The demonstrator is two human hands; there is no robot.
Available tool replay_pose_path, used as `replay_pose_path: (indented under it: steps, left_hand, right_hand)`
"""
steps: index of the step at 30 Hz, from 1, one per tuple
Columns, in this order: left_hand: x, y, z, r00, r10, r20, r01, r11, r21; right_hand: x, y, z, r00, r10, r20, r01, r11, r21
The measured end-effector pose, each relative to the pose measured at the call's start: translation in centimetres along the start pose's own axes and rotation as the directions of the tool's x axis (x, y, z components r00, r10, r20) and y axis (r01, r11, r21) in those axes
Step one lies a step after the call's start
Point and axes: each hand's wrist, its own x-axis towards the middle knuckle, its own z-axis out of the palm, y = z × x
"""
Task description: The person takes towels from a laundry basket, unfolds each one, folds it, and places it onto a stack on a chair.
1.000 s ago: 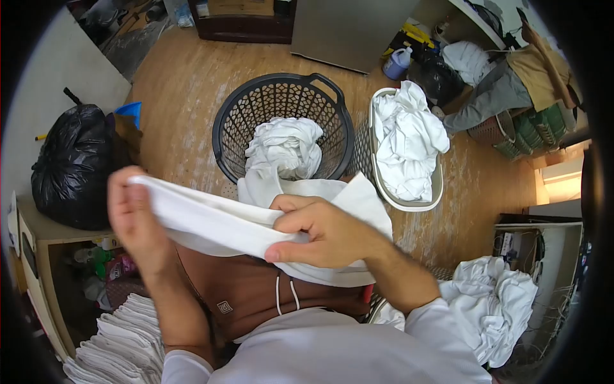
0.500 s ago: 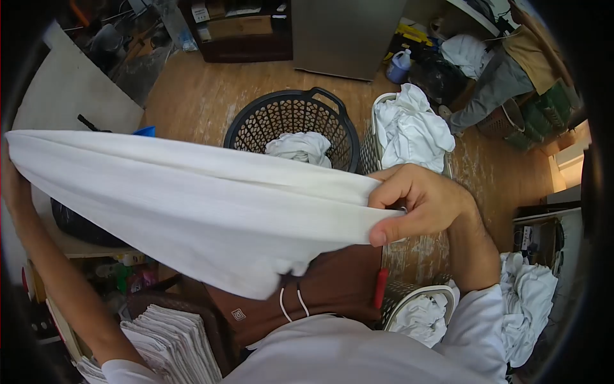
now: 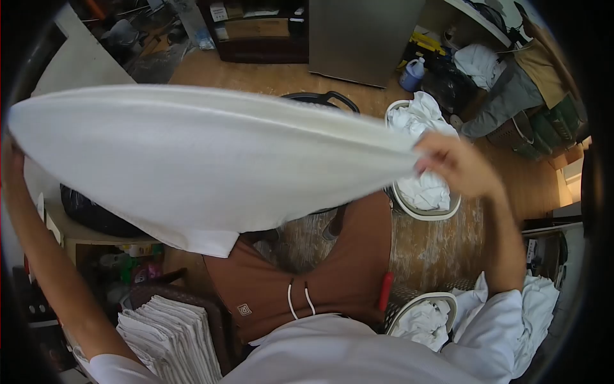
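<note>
A white cloth (image 3: 192, 147) is stretched in the air across the view between my two hands, its lower edge hanging above my brown-trousered lap. My right hand (image 3: 451, 160), blurred by motion, pinches the cloth's right end in front of a basket of white laundry. At the far left edge, my left hand (image 3: 14, 160) has hold of the other end; its fingers are mostly hidden. Below my left forearm stands a stack of folded white cloths (image 3: 169, 336). The raised cloth covers most of a black laundry basket (image 3: 342, 99) on the floor.
A white basket (image 3: 435, 216) heaped with white laundry stands ahead on the right. Another laundry basket (image 3: 400, 313) sits by my right hip, near white fabric (image 3: 540, 307). A black bag (image 3: 96, 211) lies at left. Another person's leg (image 3: 499, 99) shows at upper right.
The cloth has risen and spread wider, now covering most of the black basket. My right hand has moved up and to the right with its end. The view has shifted slightly.
</note>
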Motion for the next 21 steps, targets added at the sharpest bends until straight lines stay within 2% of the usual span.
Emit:
replay_pose_path:
  steps: [1,2,3,5,6,7,8,9,11,12,14,15,16,18,19,20,21]
  left_hand:
    - [1.0,-1.6,-0.7,0.998,-0.061,0.000,0.061,0.998,-0.031]
    - [1.8,-3.2,-1.3,0.992,-0.128,0.005,0.128,0.990,-0.058]
    - [1.8,-4.9,-1.4,0.982,-0.190,0.006,0.190,0.979,-0.076]
    - [0.1,-7.7,-0.2,0.964,-0.259,0.062,0.263,0.961,-0.081]
    - [-1.4,-8.2,0.9,0.946,-0.244,0.211,0.270,0.957,-0.105]
    - [-2.0,-9.4,1.2,0.959,-0.256,0.121,0.271,0.953,-0.136]
    - [-1.9,-9.7,1.1,0.952,-0.295,0.084,0.305,0.939,-0.156]
    - [-2.0,-10.0,0.9,0.939,-0.341,0.049,0.344,0.923,-0.173]
    - [-2.5,-10.6,1.1,0.945,-0.324,0.040,0.327,0.935,-0.141]
    - [-2.5,-10.7,1.0,0.949,-0.313,0.036,0.315,0.942,-0.116]
    - [-1.6,-10.5,0.9,0.952,-0.294,0.086,0.302,0.948,-0.100]
    - [-1.2,-10.2,1.0,0.952,-0.284,0.115,0.295,0.951,-0.095]
    - [-1.8,-8.0,2.0,0.966,-0.234,0.113,0.251,0.953,-0.169]
    - [-1.1,-6.3,1.9,0.977,-0.196,0.089,0.207,0.968,-0.144]
    - [-1.2,-5.9,1.8,0.981,-0.177,0.075,0.185,0.974,-0.131]
    - [-4.5,-4.4,4.6,0.985,-0.111,0.131,0.111,0.994,0.003]
    - [-4.8,-6.3,4.9,0.960,-0.115,0.255,0.079,0.986,0.148]
  right_hand:
    - [0.3,-0.5,-3.0,0.965,-0.136,-0.226,0.099,0.981,-0.167]
    - [-0.1,-1.9,-6.1,0.837,-0.020,-0.547,-0.120,0.968,-0.220]
    - [-0.3,-2.7,-9.6,0.647,-0.288,-0.707,0.104,0.951,-0.292]
    - [-1.0,-5.6,-13.3,0.455,-0.268,-0.849,0.404,0.912,-0.071]
    - [-1.1,-6.0,-12.8,0.490,-0.293,-0.821,0.220,0.953,-0.209]
    - [-1.0,-6.2,-11.6,0.529,-0.304,-0.792,0.026,0.939,-0.343]
    - [-0.8,-5.9,-11.5,0.743,-0.239,-0.625,0.016,0.940,-0.340]
    - [-0.5,-5.7,-11.4,0.899,-0.155,-0.409,0.005,0.939,-0.344]
    - [-1.2,-4.5,-12.7,0.903,-0.119,-0.414,-0.037,0.936,-0.351]
    - [-1.9,-4.7,-13.9,0.855,-0.170,-0.490,-0.028,0.928,-0.372]
    - [-3.2,-6.2,-15.8,0.724,-0.254,-0.641,-0.012,0.925,-0.380]
    - [-4.0,-6.8,-17.4,0.660,-0.237,-0.713,-0.028,0.940,-0.339]
    - [-5.8,-7.4,-20.2,0.588,-0.200,-0.784,-0.223,0.891,-0.395]
    - [-6.5,-9.0,-21.1,0.437,-0.197,-0.878,-0.288,0.894,-0.344]
    - [-5.4,-10.3,-18.5,0.371,-0.198,-0.907,-0.144,0.953,-0.267]
    - [-3.9,-9.1,-17.6,0.434,-0.239,-0.868,-0.071,0.952,-0.298]
    - [-2.4,-7.9,-16.6,0.495,-0.279,-0.823,0.006,0.948,-0.318]
